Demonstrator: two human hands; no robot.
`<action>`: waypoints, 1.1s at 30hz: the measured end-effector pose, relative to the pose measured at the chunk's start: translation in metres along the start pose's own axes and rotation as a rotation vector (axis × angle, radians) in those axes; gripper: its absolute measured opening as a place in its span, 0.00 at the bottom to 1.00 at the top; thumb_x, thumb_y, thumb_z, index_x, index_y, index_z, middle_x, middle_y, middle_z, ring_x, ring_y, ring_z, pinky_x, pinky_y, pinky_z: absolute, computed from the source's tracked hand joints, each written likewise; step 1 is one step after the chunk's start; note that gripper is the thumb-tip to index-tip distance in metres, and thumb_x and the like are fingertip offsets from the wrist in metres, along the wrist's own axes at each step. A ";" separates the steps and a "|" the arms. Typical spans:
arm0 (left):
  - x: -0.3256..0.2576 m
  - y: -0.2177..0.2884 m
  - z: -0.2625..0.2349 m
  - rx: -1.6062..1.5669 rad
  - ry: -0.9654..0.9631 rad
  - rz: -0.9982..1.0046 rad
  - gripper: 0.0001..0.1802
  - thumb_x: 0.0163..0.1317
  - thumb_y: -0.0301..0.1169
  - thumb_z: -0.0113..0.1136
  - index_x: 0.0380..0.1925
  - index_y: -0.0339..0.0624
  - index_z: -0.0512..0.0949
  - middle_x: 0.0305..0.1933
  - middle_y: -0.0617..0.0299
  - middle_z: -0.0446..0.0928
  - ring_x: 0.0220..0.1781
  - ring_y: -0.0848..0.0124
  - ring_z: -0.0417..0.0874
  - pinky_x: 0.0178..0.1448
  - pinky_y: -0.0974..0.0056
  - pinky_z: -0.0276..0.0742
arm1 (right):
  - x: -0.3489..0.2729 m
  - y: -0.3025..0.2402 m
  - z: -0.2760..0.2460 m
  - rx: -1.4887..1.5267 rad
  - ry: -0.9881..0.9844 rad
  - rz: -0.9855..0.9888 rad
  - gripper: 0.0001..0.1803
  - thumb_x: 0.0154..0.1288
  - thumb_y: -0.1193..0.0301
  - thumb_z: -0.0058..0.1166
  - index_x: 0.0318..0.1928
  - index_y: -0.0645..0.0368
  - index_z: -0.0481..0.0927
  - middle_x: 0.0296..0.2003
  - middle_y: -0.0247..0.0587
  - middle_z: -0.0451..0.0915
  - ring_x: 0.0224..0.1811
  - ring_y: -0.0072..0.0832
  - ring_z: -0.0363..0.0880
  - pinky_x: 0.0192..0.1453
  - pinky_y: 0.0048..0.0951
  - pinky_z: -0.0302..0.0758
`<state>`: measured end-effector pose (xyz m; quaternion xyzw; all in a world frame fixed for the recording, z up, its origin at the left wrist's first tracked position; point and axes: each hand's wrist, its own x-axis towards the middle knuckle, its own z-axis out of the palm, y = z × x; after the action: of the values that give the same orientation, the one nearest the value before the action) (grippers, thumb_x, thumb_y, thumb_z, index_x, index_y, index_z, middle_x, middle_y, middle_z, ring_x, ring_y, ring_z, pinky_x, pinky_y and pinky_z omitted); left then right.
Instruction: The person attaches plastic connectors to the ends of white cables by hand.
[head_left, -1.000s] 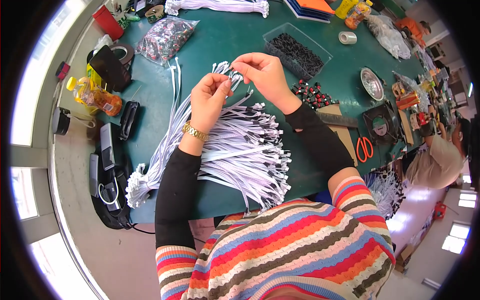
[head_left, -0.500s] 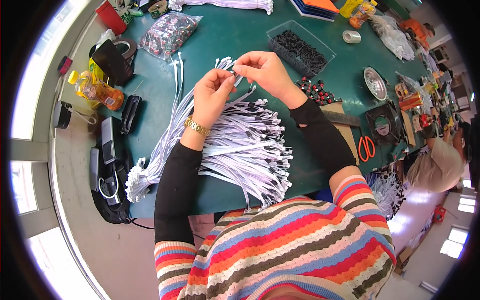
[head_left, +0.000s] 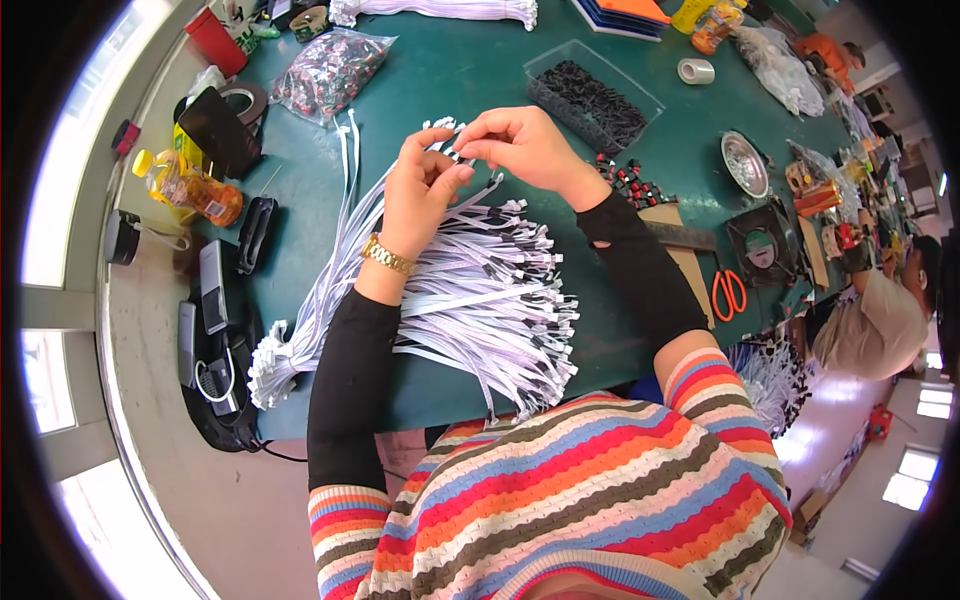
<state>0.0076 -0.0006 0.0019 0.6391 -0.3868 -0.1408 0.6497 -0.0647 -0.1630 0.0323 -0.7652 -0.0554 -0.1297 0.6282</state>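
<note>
A large fanned bundle of flat white cables [head_left: 470, 330] lies before me, with small white and dark connectors at its ends. At its far end, my right hand [head_left: 530, 150] pinches a white cable between thumb and fingertips, close to a small dark piece partly hidden by the fingers. Just left of it is my left hand [head_left: 415, 195], its thumb and index finger parted and the other fingers curled. Nothing shows clearly between the left fingers. Both hands hover over the far cable ends.
Black small parts fill a clear plastic box [head_left: 590, 100] beyond my right hand. Red-and-black pieces [head_left: 630, 183], orange-handled scissors [head_left: 729, 295], a metal bowl [head_left: 745, 165] and a fan [head_left: 762, 245] lie right. Left are a bag of parts [head_left: 335, 72] and a bottle [head_left: 190, 190].
My left thumb and index finger have moved apart from their pinch at the cable end. The right hand has shifted slightly left, its fingertips still together. The bundle stays in place.
</note>
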 end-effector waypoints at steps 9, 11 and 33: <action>0.000 0.005 -0.006 0.238 -0.022 -0.166 0.16 0.54 0.35 0.67 0.19 0.37 0.73 0.17 0.64 0.76 0.19 0.80 0.72 0.23 0.72 0.66 | -0.001 -0.002 0.000 -0.117 0.004 -0.025 0.04 0.58 0.78 0.57 0.35 0.63 0.82 0.31 0.31 0.80 0.30 0.13 0.74 0.31 0.16 0.69; 0.000 0.003 -0.007 0.246 -0.017 -0.147 0.16 0.53 0.35 0.67 0.18 0.37 0.73 0.17 0.64 0.76 0.19 0.80 0.72 0.23 0.72 0.66 | -0.001 -0.002 -0.004 -0.167 -0.037 -0.053 0.05 0.58 0.78 0.58 0.35 0.63 0.82 0.31 0.31 0.80 0.30 0.14 0.74 0.32 0.17 0.70; -0.002 0.006 -0.005 0.325 -0.106 -0.100 0.15 0.54 0.35 0.66 0.20 0.35 0.76 0.15 0.64 0.72 0.18 0.78 0.70 0.22 0.70 0.64 | -0.001 -0.001 -0.027 -0.004 -0.232 -0.029 0.11 0.57 0.75 0.58 0.42 0.58 0.81 0.36 0.29 0.81 0.32 0.18 0.75 0.34 0.21 0.72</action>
<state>0.0074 0.0051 0.0077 0.7459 -0.4060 -0.1420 0.5085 -0.0692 -0.1895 0.0377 -0.7755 -0.1386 -0.0493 0.6140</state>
